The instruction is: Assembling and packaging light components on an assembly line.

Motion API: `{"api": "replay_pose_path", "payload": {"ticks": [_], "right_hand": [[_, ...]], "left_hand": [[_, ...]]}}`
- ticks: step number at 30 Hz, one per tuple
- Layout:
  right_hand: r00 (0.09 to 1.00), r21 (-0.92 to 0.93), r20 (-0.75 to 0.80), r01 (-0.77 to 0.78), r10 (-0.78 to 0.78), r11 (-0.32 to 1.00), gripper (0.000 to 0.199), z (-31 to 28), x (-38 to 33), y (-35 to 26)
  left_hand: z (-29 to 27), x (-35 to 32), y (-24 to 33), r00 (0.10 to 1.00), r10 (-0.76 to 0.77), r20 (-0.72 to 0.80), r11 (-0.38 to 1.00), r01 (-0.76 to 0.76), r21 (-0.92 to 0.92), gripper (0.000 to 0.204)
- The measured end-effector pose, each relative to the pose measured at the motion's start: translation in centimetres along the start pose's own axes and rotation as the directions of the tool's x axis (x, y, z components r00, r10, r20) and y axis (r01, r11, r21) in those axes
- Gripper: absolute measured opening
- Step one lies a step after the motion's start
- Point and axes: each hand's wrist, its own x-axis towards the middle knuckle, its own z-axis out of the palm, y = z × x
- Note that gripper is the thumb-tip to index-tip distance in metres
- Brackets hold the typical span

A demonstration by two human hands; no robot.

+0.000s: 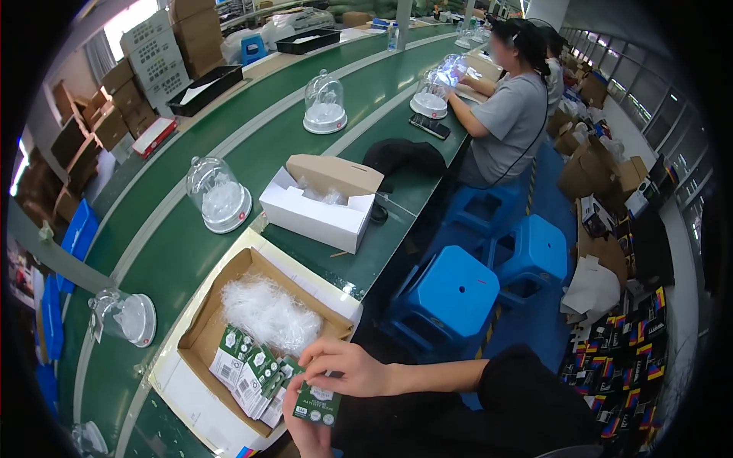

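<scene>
A small green card tag (318,404) with white print is upright between my two hands near the lower edge. My left hand (300,420) grips it from the left side. My right hand (347,368) reaches across from the right, its thumb and fingertips pinched at the card's top edge. Just beyond them lies a shallow cardboard tray (200,336). It holds a tangled heap of clear plastic strings (271,311) and several more green and white card tags (246,374). Whether a string is between my right fingertips is too small to tell.
Clear domes on white bases (223,200) stand along the green conveyor table (263,145). A white open box (317,217) and black cloth (405,155) lie beyond the tray. Blue stools (450,290) stand at the right. A co-worker (508,103) sits farther along, handling a lit dome.
</scene>
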Motion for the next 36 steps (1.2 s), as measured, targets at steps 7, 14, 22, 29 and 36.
{"api": "replay_pose_path", "payload": {"ticks": [7, 14, 22, 29, 36], "right_hand": [[0.998, -0.046, 0.042, 0.048, -0.046, 0.998, 0.009, -0.2, -0.8, 0.4], [0.972, -0.158, 0.051, 0.237, -0.231, 0.959, 0.011, 0.0, -0.8, -0.7], [0.953, 0.079, 0.198, 0.218, -0.230, 0.973, 0.011, 0.8, -1.7, -2.1], [0.948, 0.083, 0.290, -0.159, 0.129, 0.984, 0.011, 0.0, -2.0, -0.9], [0.962, -0.006, 0.258, -0.089, 0.088, 0.996, 0.013, 0.7, -1.1, -1.2]], "left_hand": [[-1.0, 0.6, -1.5, 0.990, 0.098, -0.104, 0.951, -0.063, 0.303, 0.021], [-4.1, 1.3, -1.8, 0.977, 0.212, 0.012, 0.819, -0.184, 0.543, 0.013], [-2.7, 0.1, -0.8, 0.991, 0.115, 0.061, 0.779, -0.128, 0.614, 0.014], [-3.3, 0.0, 1.1, 0.987, 0.104, 0.120, 0.939, -0.137, 0.315, 0.010], [-1.5, -0.4, 2.3, 0.997, -0.032, 0.076, 0.981, 0.016, 0.192, 0.009]]}}
